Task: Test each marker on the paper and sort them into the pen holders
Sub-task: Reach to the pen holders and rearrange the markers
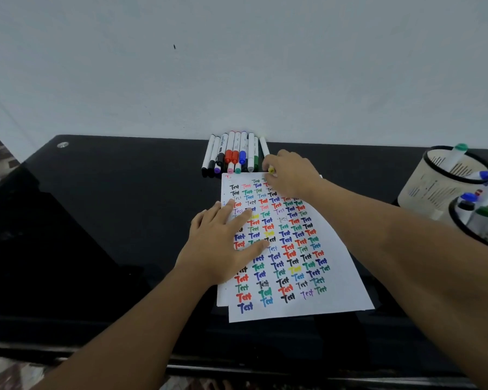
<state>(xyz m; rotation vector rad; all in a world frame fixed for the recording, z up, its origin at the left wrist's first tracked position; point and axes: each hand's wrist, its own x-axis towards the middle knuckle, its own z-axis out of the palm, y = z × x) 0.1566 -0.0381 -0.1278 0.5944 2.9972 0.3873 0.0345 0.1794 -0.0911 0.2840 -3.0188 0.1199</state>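
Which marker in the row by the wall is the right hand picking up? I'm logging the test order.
The yellow-capped marker at the row's right end: the right hand pinches its cap end, while the other markers lie untouched to its left.

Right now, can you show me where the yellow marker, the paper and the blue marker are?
yellow marker (271, 170), head view, on its yellow cap by the right hand's fingers.
paper (347, 294), head view, on a blank part near its lower right corner.
blue marker (243, 157), head view, on its blue cap.

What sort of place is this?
Probably a home or office desk: a black table against a plain wall, with markers, scribbled test paper and pen holders.
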